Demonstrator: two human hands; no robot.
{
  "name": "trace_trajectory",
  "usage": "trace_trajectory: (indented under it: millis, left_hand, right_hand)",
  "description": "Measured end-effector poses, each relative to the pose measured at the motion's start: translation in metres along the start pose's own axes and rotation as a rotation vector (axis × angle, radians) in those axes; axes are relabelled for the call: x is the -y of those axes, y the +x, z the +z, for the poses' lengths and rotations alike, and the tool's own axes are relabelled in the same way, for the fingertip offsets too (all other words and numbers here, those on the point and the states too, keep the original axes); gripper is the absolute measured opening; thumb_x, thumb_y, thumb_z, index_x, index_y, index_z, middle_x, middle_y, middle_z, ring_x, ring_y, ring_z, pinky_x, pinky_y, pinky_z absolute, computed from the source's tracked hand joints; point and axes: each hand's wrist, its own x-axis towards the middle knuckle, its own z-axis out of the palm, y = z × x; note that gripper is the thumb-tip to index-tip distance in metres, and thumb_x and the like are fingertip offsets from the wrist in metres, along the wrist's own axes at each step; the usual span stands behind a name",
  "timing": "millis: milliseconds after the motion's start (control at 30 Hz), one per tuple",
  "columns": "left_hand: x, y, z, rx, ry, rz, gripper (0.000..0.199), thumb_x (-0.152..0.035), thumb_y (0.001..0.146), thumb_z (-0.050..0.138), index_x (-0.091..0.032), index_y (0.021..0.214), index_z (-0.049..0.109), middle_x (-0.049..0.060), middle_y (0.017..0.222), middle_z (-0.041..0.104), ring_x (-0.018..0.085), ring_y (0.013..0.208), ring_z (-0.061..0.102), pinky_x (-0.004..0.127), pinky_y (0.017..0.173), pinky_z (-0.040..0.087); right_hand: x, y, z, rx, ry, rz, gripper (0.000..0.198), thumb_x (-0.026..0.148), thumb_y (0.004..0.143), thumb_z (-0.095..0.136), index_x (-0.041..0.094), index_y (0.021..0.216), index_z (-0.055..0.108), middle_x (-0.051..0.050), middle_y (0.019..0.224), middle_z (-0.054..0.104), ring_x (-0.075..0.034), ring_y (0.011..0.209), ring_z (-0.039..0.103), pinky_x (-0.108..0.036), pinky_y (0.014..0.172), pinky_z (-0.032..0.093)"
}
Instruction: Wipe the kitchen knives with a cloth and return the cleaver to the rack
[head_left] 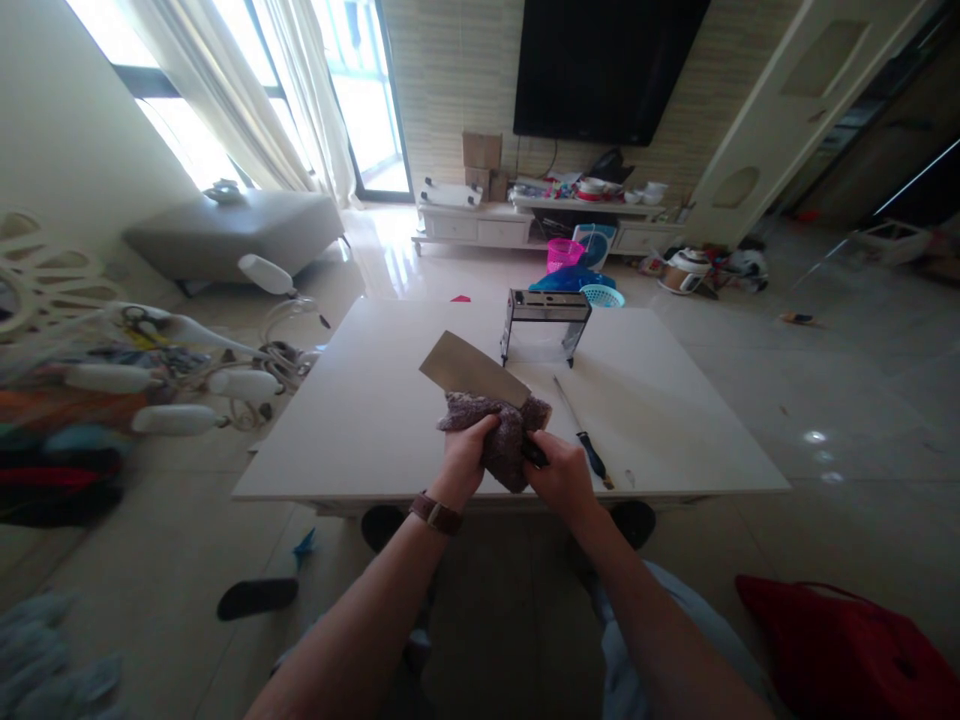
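Over the near part of the white table (360, 400), my right hand (561, 475) is closed around the dark handle of a cleaver (472, 368). Its broad blade points up and to the left. A fuzzy purple-brown cloth (506, 450) is bunched against the lower edge of the blade near the handle. My left hand (469, 460), with a brown watch strap on the wrist, grips this cloth, thumb on top; the other fingers are hidden beneath. To the right of my right hand lies a thin rod with a black handle (592, 458), like a sharpening steel.
A metal-framed device (547, 305) stands on the table's far side. A chandelier with white shades (180, 420) lies at the left. Beyond the table are a pink basket (564, 255) and a TV cabinet (480, 230). A red bag (847, 640) sits on the floor at right.
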Motion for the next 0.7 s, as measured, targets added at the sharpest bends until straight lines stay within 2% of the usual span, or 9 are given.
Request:
trace_trajectory:
  millis: [133, 333, 700]
  left_hand:
    - [-0.009, 0.005, 0.0, -0.01, -0.026, 0.049, 0.03, -0.007, 0.062, 0.084, -0.013, 0.09, 0.075, 0.008, 0.095, 0.078, 0.021, 0.085, 0.074, 0.033, 0.085, 0.06]
    - [-0.028, 0.019, -0.005, -0.074, -0.071, 0.097, 0.022, -0.004, 0.067, 0.078, -0.014, 0.086, 0.073, 0.005, 0.089, 0.077, 0.018, 0.079, 0.073, 0.031, 0.082, 0.06]
    - [-0.065, 0.046, -0.032, -0.125, -0.192, 0.149, 0.021, -0.006, 0.076, 0.074, -0.016, 0.094, 0.07, 0.002, 0.088, 0.076, 0.015, 0.078, 0.072, 0.029, 0.083, 0.061]
  right_hand:
    - [0.003, 0.002, 0.002, -0.001, 0.043, 0.018, 0.011, 0.017, 0.081, 0.063, 0.022, 0.09, 0.068, -0.005, 0.081, 0.073, -0.019, 0.074, 0.067, -0.026, 0.068, 0.045]
    - [0.006, 0.001, 0.0, 0.016, 0.024, -0.025, 0.01, 0.017, 0.083, 0.06, 0.022, 0.088, 0.067, -0.003, 0.076, 0.07, -0.017, 0.069, 0.064, -0.025, 0.066, 0.043]
    - [0.002, -0.001, -0.006, 0.069, -0.018, -0.071, 0.012, 0.015, 0.079, 0.061, 0.024, 0.086, 0.067, -0.002, 0.077, 0.071, -0.017, 0.068, 0.065, -0.025, 0.065, 0.044]
